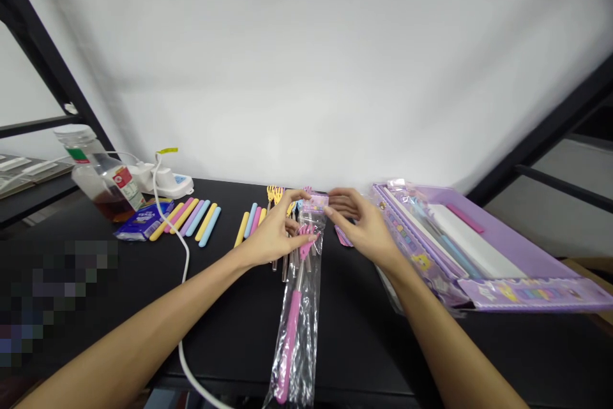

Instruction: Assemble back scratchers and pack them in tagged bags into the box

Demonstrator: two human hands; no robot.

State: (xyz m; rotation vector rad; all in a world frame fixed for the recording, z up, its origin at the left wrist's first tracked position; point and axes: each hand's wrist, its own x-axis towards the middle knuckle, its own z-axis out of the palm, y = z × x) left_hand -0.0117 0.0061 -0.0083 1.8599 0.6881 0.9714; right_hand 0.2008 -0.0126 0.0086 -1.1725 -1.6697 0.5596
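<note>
A pink back scratcher (292, 326) with a hand-shaped head lies inside a clear plastic bag (310, 307). A small purple printed card (316, 203) sits at the bag's top end. My left hand (272, 233) is closed on the bag, its thumb over the scratcher's head and its index finger at the card's left side. On the other side, my right hand (361, 227) pinches the card's right edge with thumb and fingers. Behind my left hand lie more back scratcher heads (275, 193) in yellow, blue and purple, partly hidden. Another printed card (343, 237) shows under my right hand.
Coloured handles (189, 217) lie in rows at left, near a purple packet (146, 221). Farther left stand a bottle of brown liquid (103, 179) and a white power strip (175, 184). A white cable (184, 319) crosses the table. An open purple box (507, 230) stands right.
</note>
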